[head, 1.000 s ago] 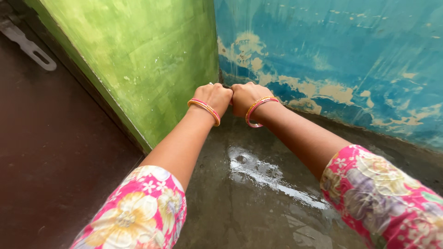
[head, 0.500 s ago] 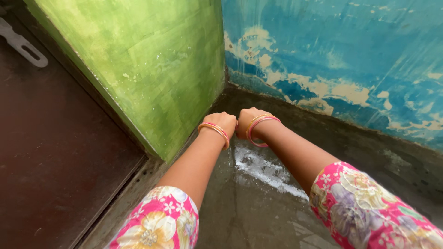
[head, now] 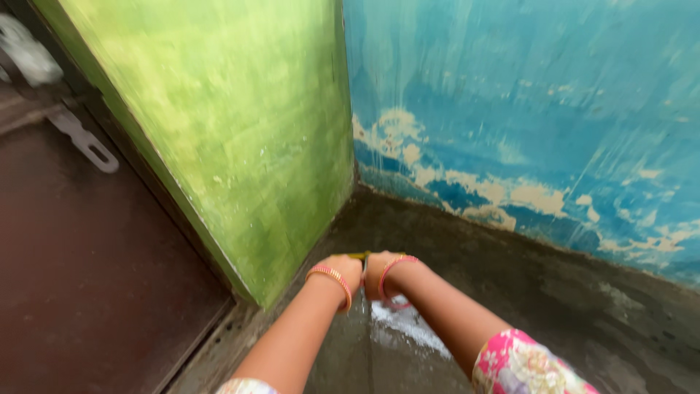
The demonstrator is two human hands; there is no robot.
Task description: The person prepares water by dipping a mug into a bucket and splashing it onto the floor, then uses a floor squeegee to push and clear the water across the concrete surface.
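My left hand (head: 344, 271) and my right hand (head: 380, 268) are pressed together in fists low over the wet dark floor (head: 510, 292), near the corner where two walls meet. Both close on a small yellow-green object (head: 359, 255); only a sliver of it shows above the knuckles, so its kind is unclear. Each wrist carries an orange-pink bangle: the left bangle (head: 332, 281) and the right bangle (head: 391, 268). Floral pink sleeves (head: 521, 365) cover my upper arms.
A white foamy patch (head: 412, 328) lies on the floor under my right forearm. A green wall (head: 248, 146) rises at left, a peeling blue wall (head: 525, 131) at right. A brown door (head: 80, 277) with a metal latch (head: 86, 142) stands far left.
My joined hands have come lower and closer to me in the view, down toward the floor. More of both walls shows above them. The fists stay together.
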